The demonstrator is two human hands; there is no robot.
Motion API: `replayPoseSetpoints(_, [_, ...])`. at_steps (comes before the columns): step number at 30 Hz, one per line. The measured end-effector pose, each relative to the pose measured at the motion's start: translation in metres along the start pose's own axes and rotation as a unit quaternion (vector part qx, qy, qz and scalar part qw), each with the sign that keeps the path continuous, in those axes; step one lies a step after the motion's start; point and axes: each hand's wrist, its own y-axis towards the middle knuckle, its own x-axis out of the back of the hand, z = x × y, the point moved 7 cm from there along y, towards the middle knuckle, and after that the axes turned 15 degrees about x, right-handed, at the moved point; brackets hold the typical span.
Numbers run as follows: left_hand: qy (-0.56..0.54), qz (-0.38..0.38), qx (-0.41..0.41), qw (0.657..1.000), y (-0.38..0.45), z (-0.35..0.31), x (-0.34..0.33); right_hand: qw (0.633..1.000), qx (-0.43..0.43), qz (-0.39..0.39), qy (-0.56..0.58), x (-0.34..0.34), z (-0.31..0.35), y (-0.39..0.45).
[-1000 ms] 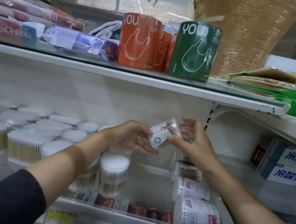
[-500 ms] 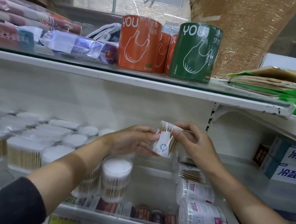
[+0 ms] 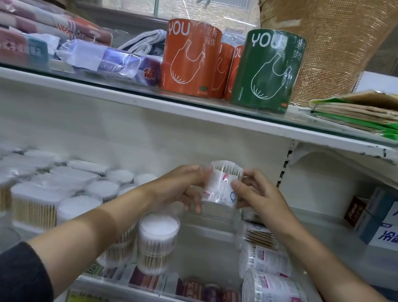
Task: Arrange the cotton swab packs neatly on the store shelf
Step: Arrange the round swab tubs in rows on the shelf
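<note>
Swab pack (image 3: 222,188): glossy clear plastic. Shelf (image 3: 198,110): painted white metal. Mesh roll (image 3: 338,42): rough weave.

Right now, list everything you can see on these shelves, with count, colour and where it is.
held swab pack: one, clear with white label, upright between both hands above the lower shelf
round swab tubs: many, clear with white tops, lower shelf left and centre
lying swab packs: at least two, clear with pink labels, lower shelf right
orange rolls: three, upper shelf centre
green roll: one, upper shelf, right of the orange
wrapped packs: several, mixed colours, upper shelf left
blue-and-white boxes: two stacked, far right
left hand: one, holds the pack's left side
right hand: one, holds its right side
</note>
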Motion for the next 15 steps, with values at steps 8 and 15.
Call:
replayPoseSetpoints(8, [-0.013, 0.015, 0.001, 1.0, 0.0, -0.0027, -0.0004, 0.998, 0.005, 0.041, 0.039, -0.0055, -0.0002, 0.0007])
replayPoseSetpoints(15, [-0.011, 0.006, -0.013, 1.0, -0.0026, -0.0045, 0.0012, 0.999, 0.037, 0.036, -0.017, -0.0009, 0.0028, 0.0021])
